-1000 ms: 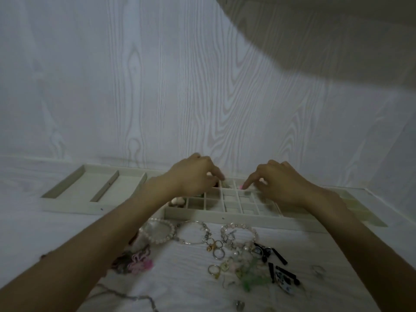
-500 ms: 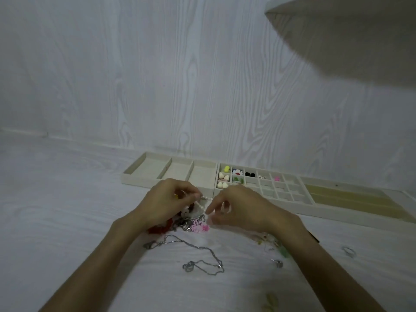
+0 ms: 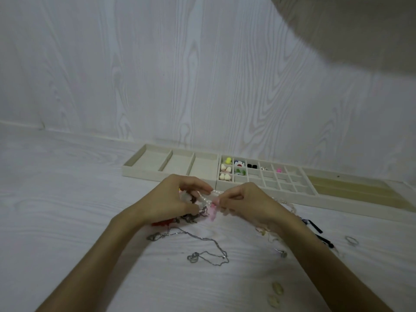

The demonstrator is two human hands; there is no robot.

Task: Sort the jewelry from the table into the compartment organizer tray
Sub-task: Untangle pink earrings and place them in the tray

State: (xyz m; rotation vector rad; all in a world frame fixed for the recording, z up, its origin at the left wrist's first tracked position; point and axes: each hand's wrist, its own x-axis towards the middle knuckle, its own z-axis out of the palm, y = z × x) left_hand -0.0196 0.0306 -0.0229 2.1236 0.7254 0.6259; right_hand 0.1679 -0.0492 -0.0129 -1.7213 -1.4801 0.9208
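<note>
Since half a second ago, your hands have stayed together over the jewelry pile with little shift. Fingertips of your left hand [image 3: 173, 199] and right hand [image 3: 245, 203] pinch a pearl strand [image 3: 213, 194] between them, fingers curled narrow. Both forearms reach in from the near edge of the table [image 3: 67, 199]. Below the hands lies a silver chain [image 3: 202, 251]. The organizer tray [image 3: 171, 174] sits along the far edge, several small compartments already filled.
</note>
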